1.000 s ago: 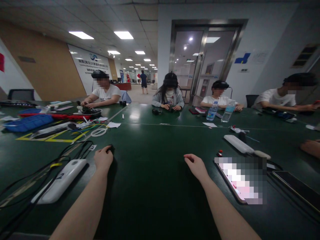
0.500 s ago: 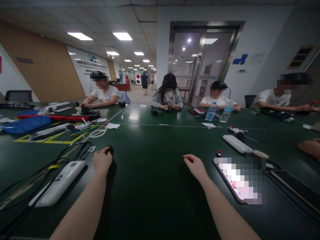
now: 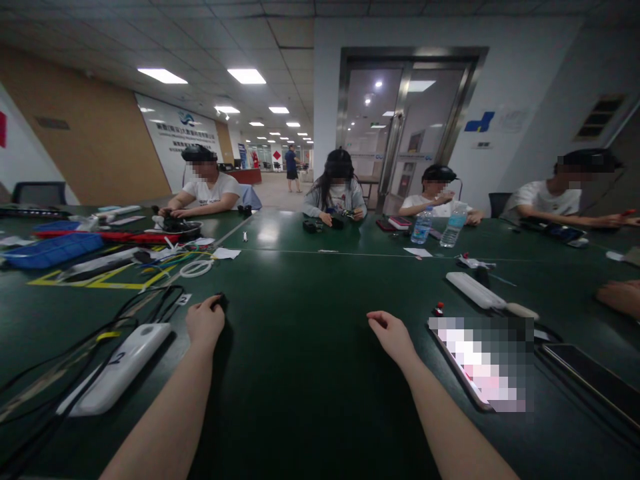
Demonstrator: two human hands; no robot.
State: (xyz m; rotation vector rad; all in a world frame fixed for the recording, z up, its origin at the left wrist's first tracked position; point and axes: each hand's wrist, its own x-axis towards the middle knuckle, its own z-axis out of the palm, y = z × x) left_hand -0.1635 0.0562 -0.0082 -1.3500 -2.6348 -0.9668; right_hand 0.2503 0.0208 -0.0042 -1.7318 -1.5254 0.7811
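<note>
Black object (image 3: 221, 301) under left hand (image 3: 204, 321)

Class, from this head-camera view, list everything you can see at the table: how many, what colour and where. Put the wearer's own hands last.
Table: one, dark green, filling the view
White bars: two, white, near left and right
Black cables: a tangle, black, near left
Tray: one, blue, far left
Tape outline: one, yellow, left
Water bottles: two, clear, far right
Phone: one, black, near right
Seated people: four, across the table and right
Small object: one, black, at left fingertips
Left hand: one, bare, touching it
Right hand: one, bare, on the table, holding nothing
</note>
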